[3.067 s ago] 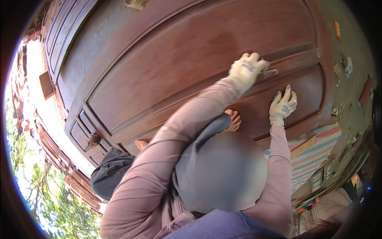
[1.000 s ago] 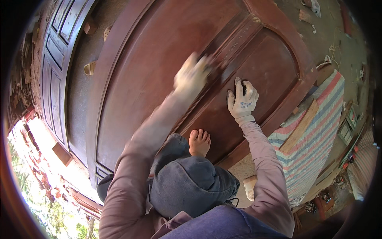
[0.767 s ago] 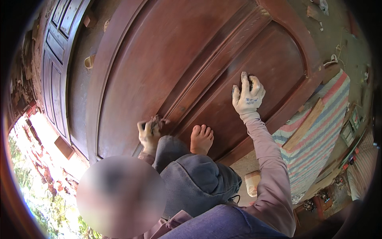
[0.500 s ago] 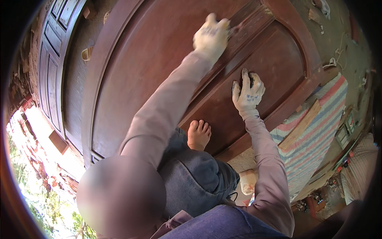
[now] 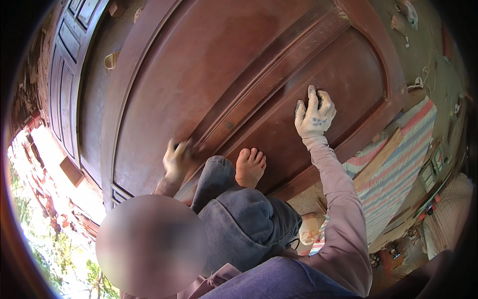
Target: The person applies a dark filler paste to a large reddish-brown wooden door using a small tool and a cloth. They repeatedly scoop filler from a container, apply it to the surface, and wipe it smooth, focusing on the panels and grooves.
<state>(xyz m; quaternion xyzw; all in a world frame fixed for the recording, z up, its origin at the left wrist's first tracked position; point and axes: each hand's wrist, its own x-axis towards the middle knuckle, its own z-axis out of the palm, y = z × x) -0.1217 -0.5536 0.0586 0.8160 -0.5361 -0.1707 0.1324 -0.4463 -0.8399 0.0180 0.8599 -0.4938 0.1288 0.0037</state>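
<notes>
A large reddish-brown wooden door (image 5: 209, 65) with raised mouldings lies flat beneath me. My left hand (image 5: 178, 158), in a pale glove, is at the near end of the long moulding strip (image 5: 230, 125), left of my knee. Its fingers are curled and blurred by motion; something dark and smeared shows beside them, too unclear to name. My right hand (image 5: 314, 118), in a whitish glove with dark-stained fingertips, rests on the recessed right panel (image 5: 348, 74). Its fingers are bent and apart, with nothing held. My bare foot (image 5: 250, 168) stands on the door between the hands.
Another dark panelled door (image 5: 67, 84) is at the far left, near a slipper (image 5: 110, 61) on the floor. At right lies a striped sheet (image 5: 398, 164) with a wooden strip (image 5: 376, 157) on it. White scraps (image 5: 411, 15) lie on the floor at the far right.
My left hand has swept from the far end of the moulding back toward my knee. The right hand stays on the panel, only slightly shifted in view.
</notes>
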